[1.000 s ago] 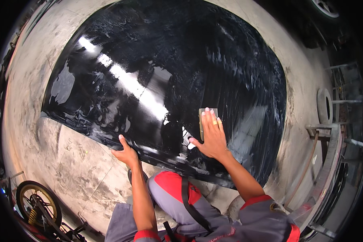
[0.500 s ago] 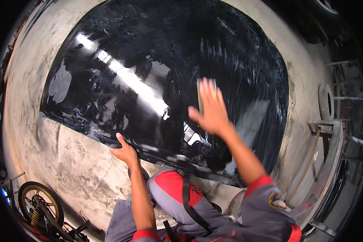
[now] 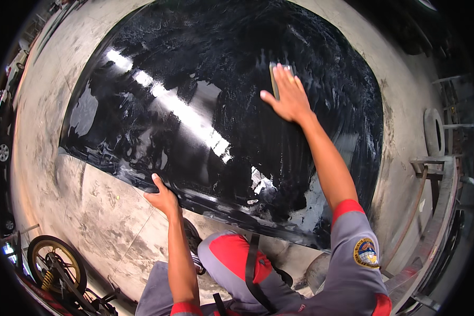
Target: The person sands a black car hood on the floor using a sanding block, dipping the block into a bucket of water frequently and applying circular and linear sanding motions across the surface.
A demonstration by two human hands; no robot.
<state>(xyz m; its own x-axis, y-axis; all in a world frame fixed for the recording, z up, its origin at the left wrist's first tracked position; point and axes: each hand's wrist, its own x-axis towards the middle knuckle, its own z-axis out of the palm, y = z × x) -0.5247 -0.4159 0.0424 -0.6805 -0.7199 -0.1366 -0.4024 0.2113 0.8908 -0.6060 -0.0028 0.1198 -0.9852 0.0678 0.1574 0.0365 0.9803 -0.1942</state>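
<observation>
A large black car hood [image 3: 237, 113], wet and streaked with whitish residue, lies in front of me. My right hand [image 3: 292, 100] is laid over a thin rectangular sanding pad [image 3: 273, 75], pressing it to the far right part of the panel. Its fingers stretch forward along the pad and its thumb sticks out to the left; the palm hides most of the pad. At the near edge, left of my knee, my left hand [image 3: 165, 199] grips the hood's rim, thumb on top and fingers hidden beneath.
A stained concrete floor [image 3: 108, 203] surrounds the panel. Lower left stands a motorcycle wheel [image 3: 56, 263] with gold rim. To the right are a metal rack [image 3: 447, 184] and a tire [image 3: 433, 131]. Parked vehicles line the left edge, and another dark vehicle shows at upper right.
My right hand has slid the pad forward and slightly right across the hood, the arm straightening. My left hand keeps its grip on the near edge. The view has shifted slightly.
</observation>
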